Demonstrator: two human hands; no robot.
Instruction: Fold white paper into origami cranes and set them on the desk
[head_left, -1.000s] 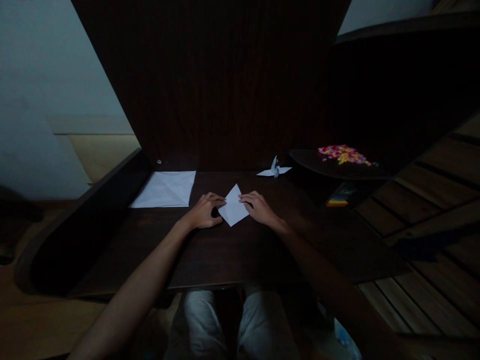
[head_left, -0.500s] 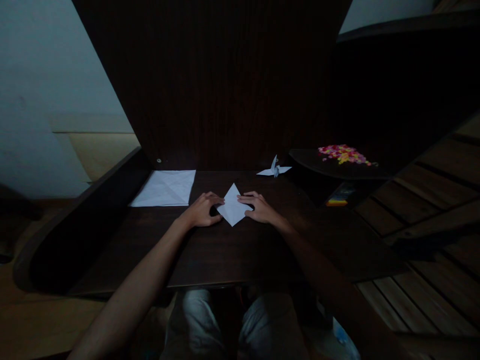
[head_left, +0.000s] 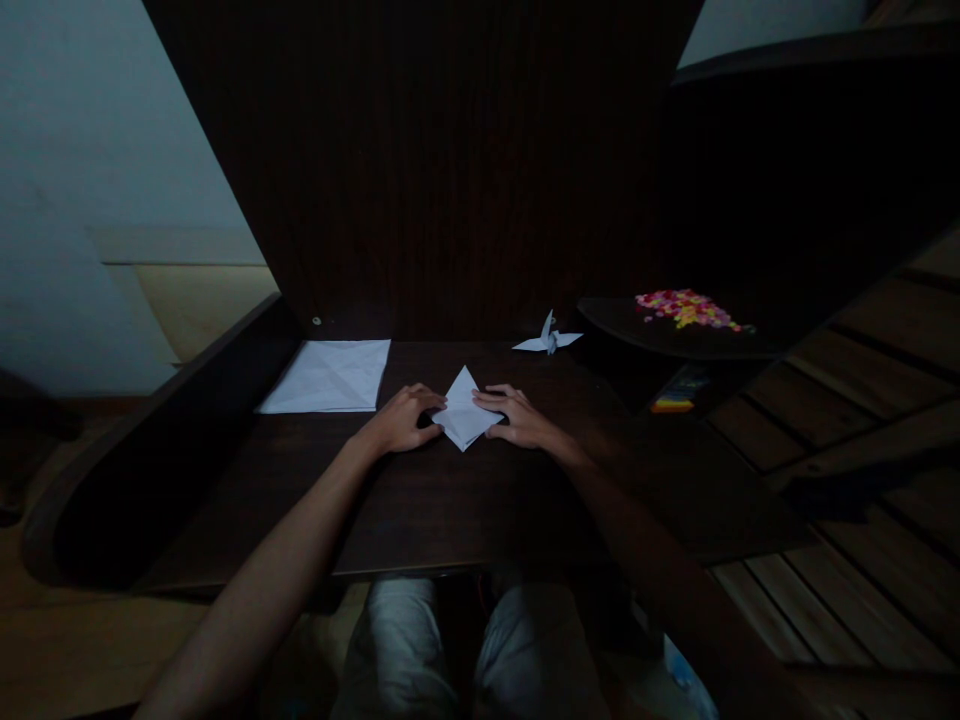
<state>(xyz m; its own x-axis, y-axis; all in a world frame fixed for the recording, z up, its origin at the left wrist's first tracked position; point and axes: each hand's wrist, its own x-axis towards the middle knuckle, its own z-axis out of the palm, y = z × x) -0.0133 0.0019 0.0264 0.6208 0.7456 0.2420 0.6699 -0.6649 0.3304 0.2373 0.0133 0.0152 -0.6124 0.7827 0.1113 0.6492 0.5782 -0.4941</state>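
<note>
A white sheet of origami paper point(head_left: 463, 412), folded into a diamond, lies on the dark desk in front of me with one point away from me and one toward me. My left hand point(head_left: 409, 418) grips its left corner, fingers on top and thumb at the lower left edge. On the opposite side, my right hand point(head_left: 517, 416) has its fingers across the right part and its thumb at the lower right edge. Near the bottom point the layers stand slightly apart. Both side corners are partly covered by fingers.
Flat white paper sheets point(head_left: 330, 378) with creases lie at the left. Behind my right hand stands a folded paper crane point(head_left: 551, 340). A small raised shelf point(head_left: 615, 318) at the right bears a pile of tiny colourful pieces point(head_left: 690, 308). A dark side panel point(head_left: 172, 440) borders the desk's left.
The lower edges of the folded paper now show a parted layer near the bottom point. My right thumb has shifted slightly at the edge; both hands stay on the paper.
</note>
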